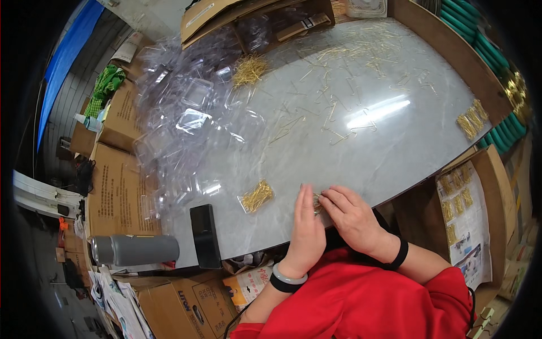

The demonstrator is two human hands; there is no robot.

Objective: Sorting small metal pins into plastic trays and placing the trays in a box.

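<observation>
Thin, shiny metal wires [317,203] are between the left hand [309,229] and the right hand [355,219]; fingers are straight, side by side, but whether they pinch, I cannot tell. Leftward lies a bristly golden bundle [258,196]. Ahead, smooth grey tabletop [316,161] offers open room; its near edge passes beneath the hands.

This looks like a small packing workshop: a bench [395,152] with a pile of gold wire hooks [250,70], heaped clear plastic packs [195,120], cardboard boxes [121,192] alongside, green coils [460,22] beyond.
</observation>
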